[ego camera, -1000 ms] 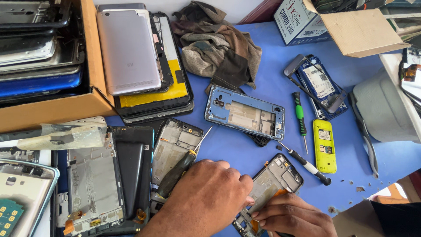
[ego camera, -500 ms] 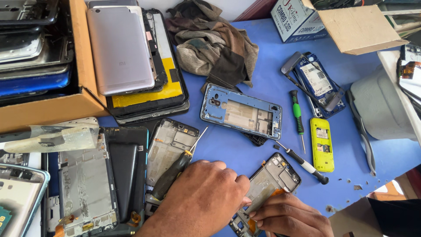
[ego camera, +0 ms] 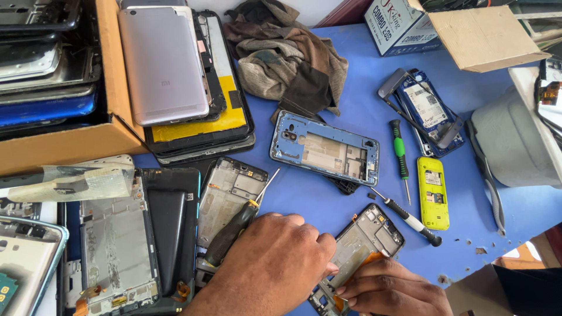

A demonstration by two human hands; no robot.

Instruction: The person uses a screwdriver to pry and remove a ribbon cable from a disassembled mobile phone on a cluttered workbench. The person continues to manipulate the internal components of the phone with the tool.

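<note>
My left hand point(ego camera: 269, 269) and my right hand point(ego camera: 389, 289) meet at the bottom edge over an opened phone frame point(ego camera: 366, 243) with an orange strip inside. Both hands pinch its lower end on the blue table point(ego camera: 363, 76). Just left of my left hand, a black screwdriver with a yellow collar point(ego camera: 237, 225) lies across another bare phone frame point(ego camera: 225, 196), apart from my fingers. A black and white screwdriver point(ego camera: 407, 217) lies to the right of the held frame.
A blue phone frame point(ego camera: 325, 149), green screwdriver point(ego camera: 400, 155), yellow keypad phone point(ego camera: 432, 192) and blue phone with clamp point(ego camera: 424, 111) lie beyond. A crumpled cloth point(ego camera: 287, 58), stacked phone backs point(ego camera: 161, 64), a cardboard box point(ego camera: 64, 143) and more frames point(ego camera: 114, 246) crowd the left.
The view has drifted slightly, so everything sits a little further left. Both hands stay on the phone frame with small finger movements.
</note>
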